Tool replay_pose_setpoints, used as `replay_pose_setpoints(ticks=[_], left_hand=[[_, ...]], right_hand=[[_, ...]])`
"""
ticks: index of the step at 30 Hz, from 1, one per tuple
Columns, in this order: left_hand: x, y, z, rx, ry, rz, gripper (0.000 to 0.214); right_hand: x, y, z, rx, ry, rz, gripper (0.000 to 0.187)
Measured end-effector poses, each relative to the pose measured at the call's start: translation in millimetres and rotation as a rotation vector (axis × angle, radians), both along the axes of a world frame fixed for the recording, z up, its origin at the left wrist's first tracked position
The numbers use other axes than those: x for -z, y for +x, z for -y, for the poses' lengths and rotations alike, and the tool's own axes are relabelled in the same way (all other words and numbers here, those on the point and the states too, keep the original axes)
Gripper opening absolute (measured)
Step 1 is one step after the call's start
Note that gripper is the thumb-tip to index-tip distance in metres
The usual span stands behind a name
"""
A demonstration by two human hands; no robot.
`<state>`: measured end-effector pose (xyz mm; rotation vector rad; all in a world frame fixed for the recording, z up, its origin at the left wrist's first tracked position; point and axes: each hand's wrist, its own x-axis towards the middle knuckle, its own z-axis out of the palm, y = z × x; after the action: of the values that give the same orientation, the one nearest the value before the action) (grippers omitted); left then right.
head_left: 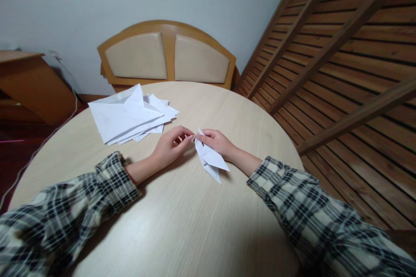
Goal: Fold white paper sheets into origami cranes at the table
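A small folded white paper figure (209, 156) with pointed flaps is held just above the round table (182, 220). My right hand (216, 140) grips its upper part, thumb on top and fingers behind. From the other side my left hand (175, 143) pinches at the figure's upper left end with thumb and forefinger; a tiny pale bit shows at those fingertips. The figure's lower points stick out toward me, spread apart. Both hands are closed, and the fingers under the paper are hidden.
Several creased white paper sheets (126, 114) lie in a loose pile at the table's back left. Behind the table stands a padded wooden headboard (170, 52). Slatted wood (341, 73) rises on the right. A wooden cabinet (32, 86) and a cable (76, 106) are at left.
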<state>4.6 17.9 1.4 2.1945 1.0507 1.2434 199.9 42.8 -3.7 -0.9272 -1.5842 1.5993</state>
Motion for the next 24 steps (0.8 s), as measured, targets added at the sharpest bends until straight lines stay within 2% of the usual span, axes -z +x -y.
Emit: replay_pose_setpoints(ticks=[9, 24], left_hand=[[1.3, 0.2, -2.6, -0.012, 0.072, -0.010, 0.010], [1.6, 0.6, -0.1, -0.037, -0.038, -0.033, 0.019]], right_hand=[[0.2, -1.1, 0.6, 0.030, -0.002, 0.011, 0.044], [0.1, -2.7, 0.9, 0.069, 0.037, 0.051, 0.046]])
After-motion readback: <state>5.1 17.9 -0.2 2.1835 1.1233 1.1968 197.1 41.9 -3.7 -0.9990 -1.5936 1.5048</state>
